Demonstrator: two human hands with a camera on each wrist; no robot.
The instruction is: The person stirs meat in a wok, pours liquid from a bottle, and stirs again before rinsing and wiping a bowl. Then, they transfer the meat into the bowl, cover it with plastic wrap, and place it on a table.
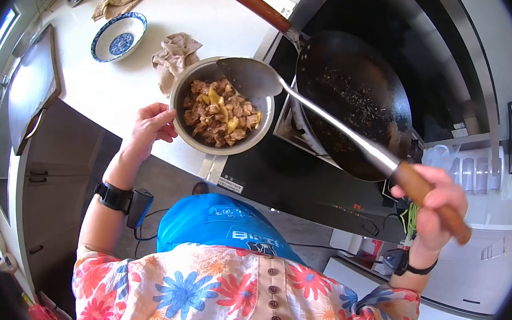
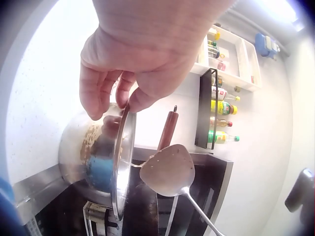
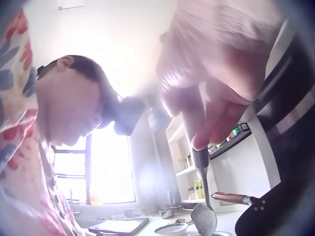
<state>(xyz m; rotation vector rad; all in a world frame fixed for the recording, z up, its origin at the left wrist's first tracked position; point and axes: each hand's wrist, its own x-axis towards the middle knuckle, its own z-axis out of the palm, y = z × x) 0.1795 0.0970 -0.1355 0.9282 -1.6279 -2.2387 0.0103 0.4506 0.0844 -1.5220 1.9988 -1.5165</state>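
My left hand [image 1: 154, 124] pinches the rim of a metal bowl [image 1: 178, 107], its thumb on one side of the rim and fingers on the other. Chunks of browned meat [image 1: 223, 120] with yellowish slices fill the bowl. In my right hand [image 1: 438, 203] I grip the wooden handle of a wok spatula [image 1: 355, 135]. Its broad metal blade overlaps the bowl's upper rim in the head view; in the left wrist view the blade [image 2: 168, 171] stands just outside the rim. A dark wok [image 1: 358, 102], with oily bits on its bottom, sits on the stove beside the bowl.
A blue-and-white bowl [image 1: 119, 37] and crumpled cloths [image 1: 175, 58] lie on the white counter [image 1: 154, 5]. The wok's wooden handle [image 1: 257, 6] reaches over the counter. A cutting board [image 1: 34, 89] is at the far left. Bottles [image 2: 224, 107] line a rack by the wall.
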